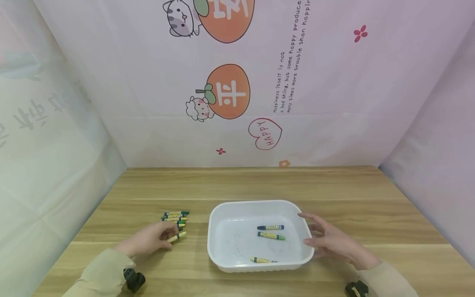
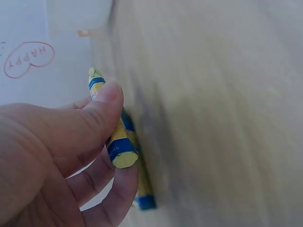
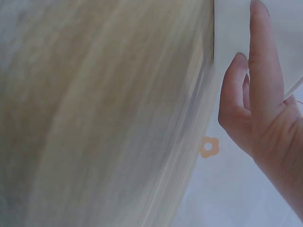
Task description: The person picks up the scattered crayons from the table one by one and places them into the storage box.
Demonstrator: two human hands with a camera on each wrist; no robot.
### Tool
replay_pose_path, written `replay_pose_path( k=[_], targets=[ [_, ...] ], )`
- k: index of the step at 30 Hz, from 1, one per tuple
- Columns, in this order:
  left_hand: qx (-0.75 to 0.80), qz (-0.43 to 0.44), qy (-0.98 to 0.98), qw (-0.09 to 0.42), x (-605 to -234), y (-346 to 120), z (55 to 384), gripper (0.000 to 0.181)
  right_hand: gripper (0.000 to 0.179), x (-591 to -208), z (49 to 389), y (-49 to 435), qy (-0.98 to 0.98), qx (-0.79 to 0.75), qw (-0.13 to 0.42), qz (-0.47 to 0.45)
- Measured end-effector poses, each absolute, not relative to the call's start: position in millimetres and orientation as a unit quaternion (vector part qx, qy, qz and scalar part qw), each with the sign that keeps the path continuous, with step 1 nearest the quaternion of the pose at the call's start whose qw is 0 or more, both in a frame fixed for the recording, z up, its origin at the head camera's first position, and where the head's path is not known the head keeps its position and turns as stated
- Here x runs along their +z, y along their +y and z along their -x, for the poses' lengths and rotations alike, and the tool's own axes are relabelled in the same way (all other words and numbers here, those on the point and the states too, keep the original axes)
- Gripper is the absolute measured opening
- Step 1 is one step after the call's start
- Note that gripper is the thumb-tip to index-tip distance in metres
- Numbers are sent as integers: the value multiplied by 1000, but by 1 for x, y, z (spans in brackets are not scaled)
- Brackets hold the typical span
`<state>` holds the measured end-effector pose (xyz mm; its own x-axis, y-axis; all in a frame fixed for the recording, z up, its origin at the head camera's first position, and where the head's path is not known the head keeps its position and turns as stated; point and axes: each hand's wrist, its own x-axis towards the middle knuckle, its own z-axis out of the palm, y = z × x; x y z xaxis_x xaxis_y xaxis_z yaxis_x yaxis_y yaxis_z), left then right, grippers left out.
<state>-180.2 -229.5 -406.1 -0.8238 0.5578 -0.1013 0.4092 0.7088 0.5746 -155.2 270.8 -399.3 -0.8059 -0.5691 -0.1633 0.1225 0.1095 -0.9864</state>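
Observation:
Between its thumb and fingers my left hand (image 1: 152,239) pinches a pale yellow crayon (image 2: 122,151) with a blue-banded wrapper, low over the left part of the table. Several wrapped crayons (image 1: 175,220) lie side by side just beyond that hand, partly hidden by it. At the right end of a white plastic tray (image 1: 237,203), my right hand (image 1: 332,241) holds the wall, thumb and index fingertip at the rim and other fingers outside. Inside the tray lie a dark blue crayon (image 1: 271,227), a green crayon (image 1: 271,236) and a yellow crayon (image 1: 262,260) near the front wall.
Both hands work over a wood-grain table (image 1: 245,183). Printed white sheets (image 1: 156,136) stand behind it and along both sides. Each wrist wears a small black device.

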Motion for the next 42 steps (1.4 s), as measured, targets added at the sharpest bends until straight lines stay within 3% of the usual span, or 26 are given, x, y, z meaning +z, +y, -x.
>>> replay_pose_path(
  k=[17, 29, 42],
  targets=[
    [284, -337, 894, 80, -359, -165, 190, 20, 83, -399, 157, 270, 694, -648, 269, 158],
    [247, -348, 898, 108, -332, -83, 208, 25, 84, -398, 158, 271, 700, -644, 266, 154],
    [198, -371, 890, 175, -348, -17, 220, 23, 84, -403, 158, 272, 692, -652, 269, 157]
  ],
)
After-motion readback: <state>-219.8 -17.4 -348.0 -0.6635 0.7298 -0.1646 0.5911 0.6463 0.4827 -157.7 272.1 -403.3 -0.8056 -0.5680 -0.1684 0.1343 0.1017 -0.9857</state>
